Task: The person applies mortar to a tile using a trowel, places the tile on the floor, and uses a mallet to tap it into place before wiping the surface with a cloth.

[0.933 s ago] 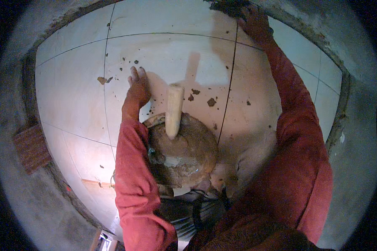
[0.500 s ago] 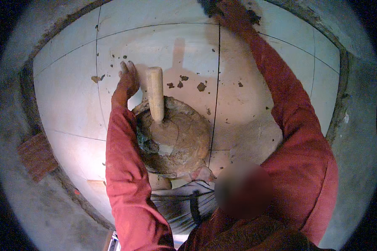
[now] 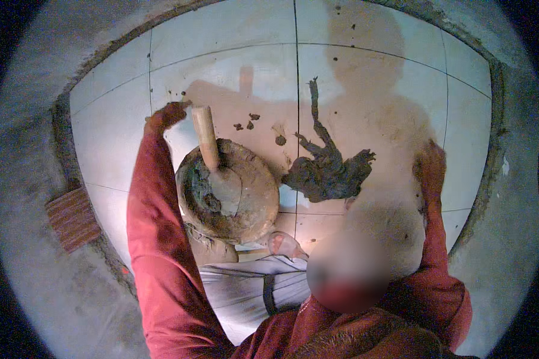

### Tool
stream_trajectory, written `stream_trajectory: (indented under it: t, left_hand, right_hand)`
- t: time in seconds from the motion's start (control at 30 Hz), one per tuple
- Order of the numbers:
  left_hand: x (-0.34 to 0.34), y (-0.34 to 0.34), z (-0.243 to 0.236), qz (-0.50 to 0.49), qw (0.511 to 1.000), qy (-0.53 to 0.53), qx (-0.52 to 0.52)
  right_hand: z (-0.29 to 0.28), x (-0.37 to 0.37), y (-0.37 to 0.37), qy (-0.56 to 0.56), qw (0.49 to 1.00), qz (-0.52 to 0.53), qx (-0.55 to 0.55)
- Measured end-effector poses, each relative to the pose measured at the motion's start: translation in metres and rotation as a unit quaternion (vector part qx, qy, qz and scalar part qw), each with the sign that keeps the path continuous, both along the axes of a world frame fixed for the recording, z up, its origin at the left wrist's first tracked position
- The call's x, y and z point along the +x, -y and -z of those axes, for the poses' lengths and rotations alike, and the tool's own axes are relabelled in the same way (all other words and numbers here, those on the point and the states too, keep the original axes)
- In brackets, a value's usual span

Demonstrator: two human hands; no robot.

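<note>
A dark, wet, crumpled rag point(image 3: 330, 172) lies on the tiles ahead, with ragged strips trailing away from it. To its right my right hand point(image 3: 431, 170) is on or just above the tiles, apart from the rag; its fingers are dim, and nothing shows in them. My left hand point(image 3: 171, 113) reaches to the far left of a round, mud-caked pan point(image 3: 259, 173), fingers loosely extended near the tiles and empty. In the pan stands a thick wooden handle point(image 3: 205, 134). A flat, rounded plate point(image 3: 229, 192) lies at its foot; the tool's kind is unclear.
Small dark crumbs point(image 3: 250, 124) dot the pale tiled floor point(image 3: 221, 66). A pot-like vessel point(image 3: 212, 250) is partly hidden beneath the pan, beside my foot point(image 3: 281, 242). Rough grey concrete surrounds the tiles, with a reddish-brown block point(image 3: 73, 218) at left.
My right hand has let go of the dark rag and come back from the far edge to the right side. The rag now lies nearer. My left hand stays beyond the pan.
</note>
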State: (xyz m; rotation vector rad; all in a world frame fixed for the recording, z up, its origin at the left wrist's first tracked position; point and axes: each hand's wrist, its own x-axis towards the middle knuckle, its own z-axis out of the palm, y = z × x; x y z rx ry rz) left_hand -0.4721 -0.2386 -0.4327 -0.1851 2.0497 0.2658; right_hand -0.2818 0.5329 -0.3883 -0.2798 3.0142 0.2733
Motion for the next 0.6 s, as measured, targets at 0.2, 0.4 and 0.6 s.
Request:
stream_trajectory:
  t: [0.2,0.4,0.6]
  left_hand:
    - [-0.147,-0.093,-0.081,0.156,0.922,-0.352,0.029]
    - [-0.156,-0.315,0.052,0.233,0.844,-0.482,0.034]
    - [-0.138,-0.338,0.07,0.025,0.705,-0.703,0.084]
  right_hand:
    - [0.013,0.092,-0.037,0.053,0.995,-0.015,-0.08]
    - [0.057,0.11,-0.045,0.092,0.995,0.031,0.025]
    - [0.061,0.125,-0.066,0.126,0.989,0.07,-0.02]
